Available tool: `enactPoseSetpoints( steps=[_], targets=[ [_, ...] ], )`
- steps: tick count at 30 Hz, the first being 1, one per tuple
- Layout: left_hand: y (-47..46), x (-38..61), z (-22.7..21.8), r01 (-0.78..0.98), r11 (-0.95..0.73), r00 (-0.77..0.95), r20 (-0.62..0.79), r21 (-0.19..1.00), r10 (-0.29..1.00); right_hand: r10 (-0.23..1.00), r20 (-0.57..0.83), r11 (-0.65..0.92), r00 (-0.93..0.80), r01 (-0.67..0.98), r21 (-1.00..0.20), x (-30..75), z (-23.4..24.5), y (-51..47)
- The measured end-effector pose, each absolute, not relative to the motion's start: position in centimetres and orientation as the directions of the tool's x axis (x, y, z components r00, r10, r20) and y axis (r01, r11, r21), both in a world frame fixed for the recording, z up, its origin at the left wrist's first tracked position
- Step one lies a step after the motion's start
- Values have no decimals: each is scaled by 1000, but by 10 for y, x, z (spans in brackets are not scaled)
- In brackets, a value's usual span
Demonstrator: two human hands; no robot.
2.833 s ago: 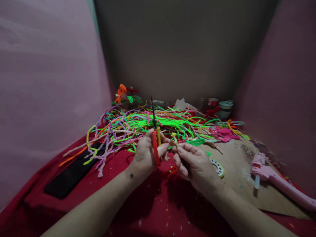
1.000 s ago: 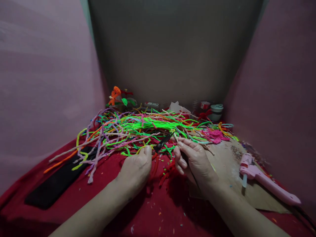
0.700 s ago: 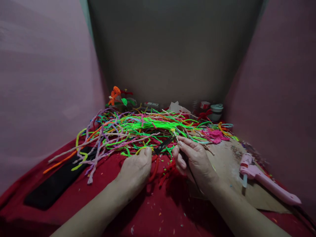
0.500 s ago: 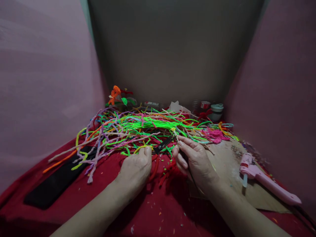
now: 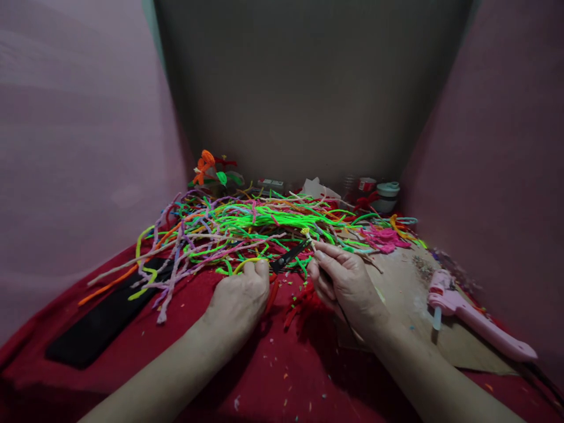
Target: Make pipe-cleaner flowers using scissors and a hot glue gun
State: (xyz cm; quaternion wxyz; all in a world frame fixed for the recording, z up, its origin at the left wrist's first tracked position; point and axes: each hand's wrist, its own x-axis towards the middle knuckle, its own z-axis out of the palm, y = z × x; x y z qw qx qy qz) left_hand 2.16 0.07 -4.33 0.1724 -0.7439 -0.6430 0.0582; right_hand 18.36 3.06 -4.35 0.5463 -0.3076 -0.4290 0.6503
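Note:
My left hand (image 5: pixel 241 294) is closed around a pair of dark-bladed scissors (image 5: pixel 286 258), whose blades point up and right. A yellow pipe cleaner (image 5: pixel 247 262) shows just beyond its knuckles; I cannot tell whether the hand touches it. My right hand (image 5: pixel 343 279) pinches a thin stem (image 5: pixel 312 244) with a small yellow tip (image 5: pixel 305 232), and its dark lower end runs down below the palm. The scissor tips are close beside the stem, just under the yellow tip. Whether the blades touch it is too small to tell.
A heap of coloured pipe cleaners (image 5: pixel 273 218) spreads behind my hands. On the right, a pink glue gun (image 5: pixel 480 323) rests on cardboard (image 5: pixel 405 294). At left lies a black flat object (image 5: pixel 101 320) on red cloth (image 5: pixel 185 376). An orange flower (image 5: pixel 205 166) and lidded cup (image 5: pixel 386 197) stand behind.
The scissors have shifted slightly left and down with my left hand. More of the yellow tip now shows above my right fingers, tilted a little left.

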Motion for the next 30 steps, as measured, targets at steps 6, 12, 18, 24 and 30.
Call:
enactPoseSetpoints(
  steps=[6,12,18,24,30],
  targets=[
    [-1,23,-38,944,-159,199,114,-289,973,965,86,-37,-249,-449,-893,184,-41,28],
    [1,14,-39,981,-131,152,145,-143,978,962,117,-18,-246,-486,-874,185,-45,32],
    [3,10,-41,985,-98,117,131,-145,984,957,141,-14,-253,-526,-850,184,-43,32],
    [2,16,-43,961,-170,197,104,-220,975,958,141,0,-251,-491,-871,185,-44,31],
    [1,19,-43,950,-151,184,102,-272,978,961,141,19,-237,-455,-890,185,-44,30]
  ],
)
